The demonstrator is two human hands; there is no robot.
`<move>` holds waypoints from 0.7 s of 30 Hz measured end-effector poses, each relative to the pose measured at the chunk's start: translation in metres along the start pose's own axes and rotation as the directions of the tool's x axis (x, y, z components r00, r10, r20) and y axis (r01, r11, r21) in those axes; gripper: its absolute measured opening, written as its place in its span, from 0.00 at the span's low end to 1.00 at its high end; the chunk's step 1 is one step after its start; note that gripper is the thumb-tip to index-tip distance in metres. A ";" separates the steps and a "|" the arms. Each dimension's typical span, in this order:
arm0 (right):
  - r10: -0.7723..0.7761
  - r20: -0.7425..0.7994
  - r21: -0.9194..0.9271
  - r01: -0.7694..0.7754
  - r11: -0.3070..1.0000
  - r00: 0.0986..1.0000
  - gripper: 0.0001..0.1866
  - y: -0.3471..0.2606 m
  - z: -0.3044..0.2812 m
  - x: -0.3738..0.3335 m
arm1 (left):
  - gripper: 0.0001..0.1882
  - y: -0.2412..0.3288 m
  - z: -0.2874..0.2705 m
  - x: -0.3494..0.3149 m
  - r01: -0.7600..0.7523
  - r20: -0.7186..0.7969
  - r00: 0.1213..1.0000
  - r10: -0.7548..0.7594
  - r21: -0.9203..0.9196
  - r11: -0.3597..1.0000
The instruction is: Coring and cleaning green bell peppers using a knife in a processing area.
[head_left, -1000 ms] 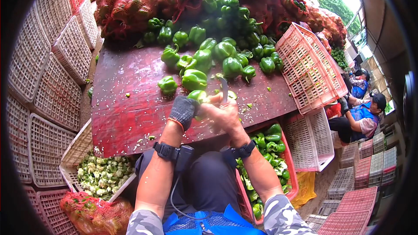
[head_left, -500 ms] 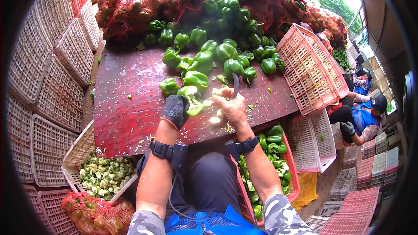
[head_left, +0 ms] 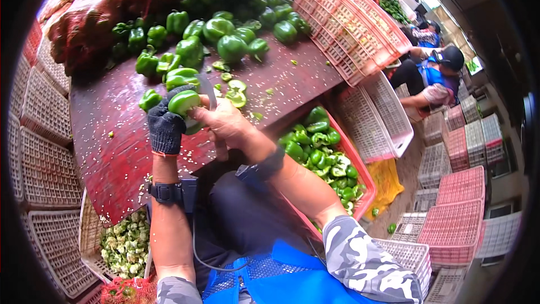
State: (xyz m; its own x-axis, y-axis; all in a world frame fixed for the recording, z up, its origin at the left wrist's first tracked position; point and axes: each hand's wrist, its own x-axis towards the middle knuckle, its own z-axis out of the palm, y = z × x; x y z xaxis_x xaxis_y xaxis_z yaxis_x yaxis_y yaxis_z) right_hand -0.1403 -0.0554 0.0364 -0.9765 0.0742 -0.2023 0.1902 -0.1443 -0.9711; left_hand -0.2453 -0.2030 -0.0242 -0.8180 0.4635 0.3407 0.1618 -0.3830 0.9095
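Observation:
My left hand (head_left: 165, 128), in a dark grey knit glove, is closed around a green bell pepper (head_left: 184, 102) above the red tabletop (head_left: 121, 155). Bare, my right hand (head_left: 233, 126) grips a knife (head_left: 208, 91) whose curved blade points up beside the pepper; its handle end shows below the fingers. The right thumb presses against the pepper's near side. Cut pepper pieces (head_left: 236, 94) lie just beyond my right hand. A whole pepper (head_left: 149, 99) sits by the left glove, and a heap of peppers (head_left: 232, 49) covers the table's far part.
A red crate (head_left: 368, 188) of peppers stands to my right; a crate of pale cores (head_left: 125, 245) is at lower left. A pink crate (head_left: 351, 28) leans at the table's right edge. Stacked crates (head_left: 48, 155) line the left. Another person (head_left: 439, 81) sits at far right.
The view has swung right. My right hand, knife still in it, has come over to the pepper in my left hand. The left hand's pepper is turned differently, and pale bits no longer show at my right fingers.

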 end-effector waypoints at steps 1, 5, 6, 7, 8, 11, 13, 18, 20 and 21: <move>-0.011 -0.012 0.009 0.011 1.000 1.000 0.22 0.007 -0.007 -0.004 | 0.30 0.001 0.005 -0.001 0.034 0.046 0.998 -0.036 0.032 0.999; -0.079 -0.134 -0.091 0.068 0.994 0.988 0.18 0.040 -0.041 -0.031 | 0.34 0.011 0.026 -0.007 0.184 0.153 0.967 -0.202 0.122 0.975; -0.008 -0.163 -0.063 -0.003 0.998 0.987 0.19 0.047 -0.058 -0.045 | 0.33 0.006 0.024 -0.008 0.188 0.130 0.971 -0.200 0.100 0.977; 0.058 -0.245 -0.061 -0.075 0.995 0.968 0.19 0.046 -0.072 -0.068 | 0.32 0.000 0.021 -0.009 0.192 0.102 0.975 -0.199 0.078 0.978; -0.037 -0.326 -0.084 0.010 0.996 0.945 0.19 0.055 -0.090 -0.084 | 0.30 -0.001 0.020 -0.010 0.097 0.126 0.984 -0.125 0.210 0.973; -0.201 -0.513 -0.294 0.049 0.955 0.835 0.18 0.076 -0.129 -0.129 | 0.30 -0.003 0.003 -0.009 0.149 0.098 0.981 -0.166 0.157 0.976; -0.308 -0.621 -0.622 -0.214 0.753 0.721 0.19 0.088 -0.145 -0.154 | 0.28 -0.005 -0.003 -0.008 0.169 0.093 0.978 -0.188 0.188 0.968; -0.741 -0.288 -0.958 -0.184 0.221 0.607 0.26 0.132 -0.133 -0.148 | 0.25 0.001 0.002 -0.008 0.219 0.062 0.969 -0.238 0.226 0.949; -0.733 -0.219 -0.968 -0.238 0.080 0.644 0.25 0.148 -0.131 -0.135 | 0.25 0.002 0.007 -0.008 0.250 0.074 0.961 -0.268 0.195 0.948; -0.696 -0.205 -0.962 -0.271 0.015 0.689 0.25 0.156 -0.130 -0.129 | 0.25 0.000 0.004 -0.009 0.282 0.077 0.951 -0.299 0.176 0.943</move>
State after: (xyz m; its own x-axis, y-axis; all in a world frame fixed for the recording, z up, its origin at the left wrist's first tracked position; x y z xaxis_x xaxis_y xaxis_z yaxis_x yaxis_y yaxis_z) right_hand 0.0290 0.0403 -0.1056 -0.7840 0.3533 0.5104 0.3649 0.9275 -0.0815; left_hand -0.2360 -0.2035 -0.0264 -0.7839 0.6168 0.0708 0.0195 -0.0895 0.9958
